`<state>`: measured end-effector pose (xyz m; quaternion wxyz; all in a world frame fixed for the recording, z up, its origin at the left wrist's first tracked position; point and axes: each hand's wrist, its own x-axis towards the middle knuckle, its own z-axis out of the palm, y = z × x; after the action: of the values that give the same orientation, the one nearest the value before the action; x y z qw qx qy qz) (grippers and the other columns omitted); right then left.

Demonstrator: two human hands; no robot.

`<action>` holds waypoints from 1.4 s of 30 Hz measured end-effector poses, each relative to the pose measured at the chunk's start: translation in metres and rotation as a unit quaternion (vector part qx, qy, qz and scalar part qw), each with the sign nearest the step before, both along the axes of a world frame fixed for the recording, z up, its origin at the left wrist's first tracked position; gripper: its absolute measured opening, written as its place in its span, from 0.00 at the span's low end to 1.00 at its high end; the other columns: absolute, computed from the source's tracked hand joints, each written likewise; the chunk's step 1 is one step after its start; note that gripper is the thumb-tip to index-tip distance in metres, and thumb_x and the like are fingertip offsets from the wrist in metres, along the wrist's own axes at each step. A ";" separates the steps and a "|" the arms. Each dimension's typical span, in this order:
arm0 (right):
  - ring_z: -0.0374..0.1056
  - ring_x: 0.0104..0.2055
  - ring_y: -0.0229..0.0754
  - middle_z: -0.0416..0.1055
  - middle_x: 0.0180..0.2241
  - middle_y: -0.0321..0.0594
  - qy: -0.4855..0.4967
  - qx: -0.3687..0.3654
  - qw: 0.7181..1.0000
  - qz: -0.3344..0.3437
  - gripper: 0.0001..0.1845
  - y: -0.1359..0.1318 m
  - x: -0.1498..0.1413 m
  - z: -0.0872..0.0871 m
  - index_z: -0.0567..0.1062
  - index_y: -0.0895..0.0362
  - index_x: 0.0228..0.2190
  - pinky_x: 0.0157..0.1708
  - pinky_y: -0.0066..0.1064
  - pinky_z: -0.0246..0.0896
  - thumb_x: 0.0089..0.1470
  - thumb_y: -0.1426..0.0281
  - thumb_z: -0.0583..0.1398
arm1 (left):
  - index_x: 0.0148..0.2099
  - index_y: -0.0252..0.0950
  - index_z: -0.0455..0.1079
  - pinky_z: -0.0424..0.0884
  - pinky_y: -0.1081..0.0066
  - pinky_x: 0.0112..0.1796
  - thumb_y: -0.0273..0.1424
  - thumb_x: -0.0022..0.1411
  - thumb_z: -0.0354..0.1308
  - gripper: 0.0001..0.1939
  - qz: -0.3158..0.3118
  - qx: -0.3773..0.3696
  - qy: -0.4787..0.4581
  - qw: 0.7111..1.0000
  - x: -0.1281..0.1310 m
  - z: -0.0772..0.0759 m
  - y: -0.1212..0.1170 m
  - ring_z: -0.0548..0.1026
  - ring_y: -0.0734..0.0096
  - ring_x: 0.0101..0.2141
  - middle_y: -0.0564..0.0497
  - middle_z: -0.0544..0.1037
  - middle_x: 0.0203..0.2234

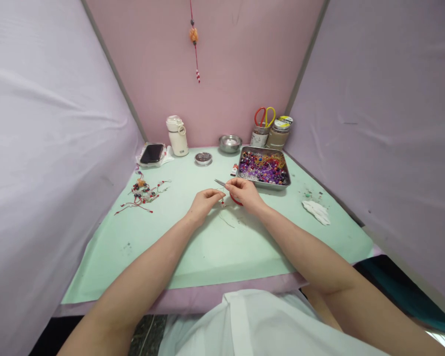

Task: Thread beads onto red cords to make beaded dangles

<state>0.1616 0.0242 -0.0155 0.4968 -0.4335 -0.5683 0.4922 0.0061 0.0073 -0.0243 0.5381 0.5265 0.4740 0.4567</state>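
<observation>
My right hand is closed around a pair of red-handled scissors. Their metal blades point left and a little away from me; part of the red handle shows below the fingers. Just left of it, my left hand pinches a thin cord strung with small red and clear beads, which hangs under the fingertips. The blades are close above the left fingertips; whether they touch the cord is too small to tell. A loose thin thread lies on the green tabletop below the hands.
Behind my right hand stands a metal tray of beads. At the left lies a pile of beaded cords. Along the back are a phone, a white bottle, a metal bowl and jars. A white glove lies right.
</observation>
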 end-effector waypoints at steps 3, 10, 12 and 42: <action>0.60 0.25 0.34 0.68 0.24 0.35 -0.042 0.054 0.997 -0.019 0.12 0.002 0.001 -0.003 0.72 0.57 0.25 0.27 0.28 0.54 0.43 0.61 0.63 | 0.31 0.34 0.74 0.66 0.69 0.38 0.39 0.47 0.64 0.13 -0.002 0.002 -0.047 0.999 0.000 0.001 0.000 0.72 0.72 0.31 0.48 0.77 0.29; 0.63 0.28 0.36 0.70 0.25 0.35 -0.079 0.080 0.994 0.008 0.09 0.001 -0.001 -0.005 0.73 0.57 0.25 0.31 0.29 0.58 0.45 0.64 0.61 | 0.32 0.33 0.71 0.65 0.72 0.30 0.41 0.46 0.66 0.17 -0.013 -0.026 -0.103 0.994 0.001 0.007 -0.004 0.69 0.75 0.27 0.51 0.74 0.24; 0.64 0.28 0.36 0.70 0.25 0.35 -0.055 0.071 0.996 0.011 0.09 0.001 -0.002 -0.006 0.72 0.57 0.26 0.30 0.29 0.58 0.44 0.64 0.61 | 0.31 0.33 0.71 0.63 0.73 0.28 0.40 0.45 0.66 0.16 -0.011 -0.031 -0.096 0.995 0.002 0.007 -0.004 0.68 0.76 0.26 0.51 0.73 0.24; 0.54 0.21 0.31 0.71 0.23 0.35 0.069 -0.044 0.995 0.051 0.14 -0.001 -0.009 -0.010 0.74 0.58 0.27 0.22 0.26 0.47 0.40 0.61 0.66 | 0.34 0.30 0.76 0.64 0.71 0.34 0.33 0.41 0.69 0.17 0.051 -0.034 -0.183 0.981 0.006 0.003 -0.002 0.70 0.75 0.28 0.50 0.76 0.24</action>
<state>0.1523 0.0229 -0.0251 0.4900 -0.3903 -0.5318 0.5698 0.0123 0.0054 -0.0215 0.6094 0.3908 0.4088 0.5557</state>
